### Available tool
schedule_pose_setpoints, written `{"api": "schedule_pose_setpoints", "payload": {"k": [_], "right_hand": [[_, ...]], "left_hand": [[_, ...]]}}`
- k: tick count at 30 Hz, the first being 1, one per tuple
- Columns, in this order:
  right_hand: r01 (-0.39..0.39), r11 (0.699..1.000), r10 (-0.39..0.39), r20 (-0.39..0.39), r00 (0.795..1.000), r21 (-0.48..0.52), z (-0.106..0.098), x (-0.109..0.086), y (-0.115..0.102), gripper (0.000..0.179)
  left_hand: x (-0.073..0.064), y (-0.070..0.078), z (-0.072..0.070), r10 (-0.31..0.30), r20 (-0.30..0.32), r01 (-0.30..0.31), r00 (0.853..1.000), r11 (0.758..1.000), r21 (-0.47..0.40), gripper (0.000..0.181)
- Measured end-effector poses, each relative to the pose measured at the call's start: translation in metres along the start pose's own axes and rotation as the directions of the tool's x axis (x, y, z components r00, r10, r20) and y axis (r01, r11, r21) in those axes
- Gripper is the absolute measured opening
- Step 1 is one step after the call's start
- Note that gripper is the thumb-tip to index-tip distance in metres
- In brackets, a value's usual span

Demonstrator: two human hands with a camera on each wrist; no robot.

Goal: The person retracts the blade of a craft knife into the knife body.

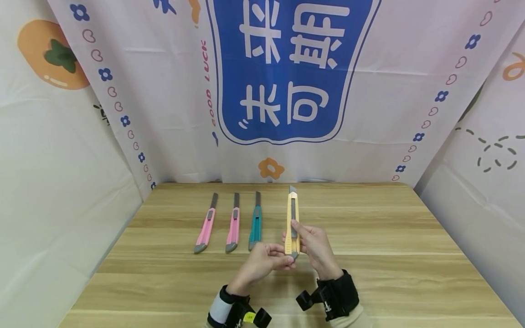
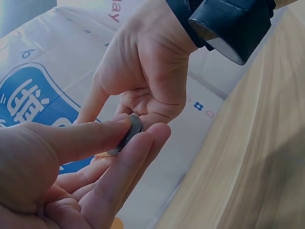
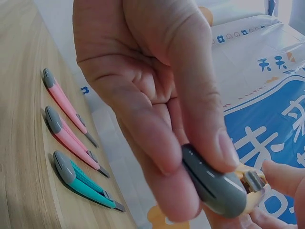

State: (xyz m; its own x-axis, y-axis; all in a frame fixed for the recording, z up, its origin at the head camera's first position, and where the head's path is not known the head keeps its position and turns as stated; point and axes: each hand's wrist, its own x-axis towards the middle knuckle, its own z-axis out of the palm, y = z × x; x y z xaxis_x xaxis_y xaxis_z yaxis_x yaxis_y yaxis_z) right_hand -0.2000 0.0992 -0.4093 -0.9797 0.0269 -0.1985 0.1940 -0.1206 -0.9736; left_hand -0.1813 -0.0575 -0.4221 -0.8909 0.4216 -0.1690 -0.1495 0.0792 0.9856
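A yellow box cutter (image 1: 289, 212) is held raised over the table, its grey blade tip pointing away from me. My left hand (image 1: 262, 262) pinches the grey end cap (image 3: 217, 186) between thumb and fingers. Round the knife's body my right hand (image 1: 317, 246) keeps its grip, thumb against the grey strip along the front. In the left wrist view the fingers hide most of the knife. Left of the hands lie a teal box cutter (image 1: 255, 225), a pink box cutter (image 1: 233, 228) and another pink box cutter (image 1: 206, 230), all with blades out.
The wooden table (image 1: 389, 246) reaches back to a hanging white cloth (image 1: 184, 155) with a blue printed panel. More printed cloth stands along both sides. Each wrist wears a black strap with a small camera (image 1: 305, 300).
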Motion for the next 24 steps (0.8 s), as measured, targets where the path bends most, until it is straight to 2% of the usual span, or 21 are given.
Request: {"api": "schedule_pose_setpoints", "payload": {"k": [7, 15, 24], "right_hand": [[-0.004, 1.000, 0.004, -0.017, 1.000, -0.009, -0.0008, 0.0001, 0.0000, 0.043], [0.019, 1.000, -0.019, -0.049, 0.999, -0.005, -0.0012, 0.0009, -0.0001, 0.034], [0.023, 1.000, -0.023, -0.025, 0.999, -0.002, -0.0008, 0.0001, -0.0015, 0.028]], "left_hand": [[-0.0002, 0.0004, 0.0015, -0.015, -0.022, 0.015, 1.000, 1.000, 0.019, 0.024], [-0.0005, 0.0007, 0.0013, -0.025, -0.011, 0.025, 1.000, 1.000, 0.017, 0.025], [-0.0014, 0.0002, 0.0013, -0.007, -0.009, 0.007, 1.000, 1.000, 0.014, 0.024]]}}
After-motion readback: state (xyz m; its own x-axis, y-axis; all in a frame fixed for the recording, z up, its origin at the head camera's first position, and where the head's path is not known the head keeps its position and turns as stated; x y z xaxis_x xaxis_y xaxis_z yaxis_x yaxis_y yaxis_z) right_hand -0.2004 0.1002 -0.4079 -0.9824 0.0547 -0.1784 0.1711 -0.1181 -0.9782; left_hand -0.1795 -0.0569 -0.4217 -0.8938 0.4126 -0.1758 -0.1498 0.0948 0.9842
